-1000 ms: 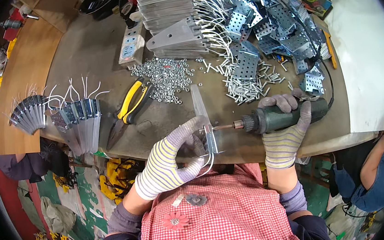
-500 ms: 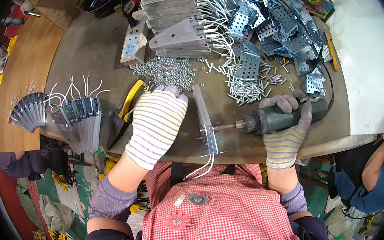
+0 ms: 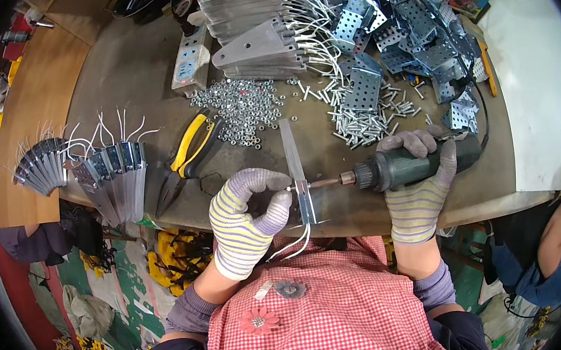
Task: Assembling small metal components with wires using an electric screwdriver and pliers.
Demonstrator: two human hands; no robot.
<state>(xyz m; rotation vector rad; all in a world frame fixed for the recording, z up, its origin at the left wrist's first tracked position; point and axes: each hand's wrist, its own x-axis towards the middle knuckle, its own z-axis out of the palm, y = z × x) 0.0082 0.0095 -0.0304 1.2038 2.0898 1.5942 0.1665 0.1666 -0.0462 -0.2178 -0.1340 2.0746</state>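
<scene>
My right hand (image 3: 420, 185), in a striped glove, is wrapped round a dark green electric screwdriver (image 3: 404, 166). Its bit (image 3: 325, 182) points left and meets the side of a metal bracket (image 3: 305, 203). That bracket is fixed to a flat grey plate (image 3: 290, 143) standing on edge, with white wires (image 3: 294, 246) trailing toward my apron. On the bracket's left side, my left hand (image 3: 247, 218) pinches a small nut (image 3: 289, 188) between thumb and forefinger, against a screw's end. The fingertips partly cover the nut.
Loose nuts (image 3: 237, 108), screws (image 3: 360, 123) and perforated brackets (image 3: 363, 89) lie in heaps beyond my hands. Yellow-handled pliers (image 3: 186, 147) rest at left, near finished wired plates (image 3: 115, 181). Behind are stacked plates (image 3: 248, 46) and a power strip (image 3: 190, 62). The screwdriver's cord (image 3: 484, 115) runs along the right.
My left hand has come back from the nut heap to the bracket's left side, with a nut now in its fingers. The pliers are uncovered. My right hand stays nearly still.
</scene>
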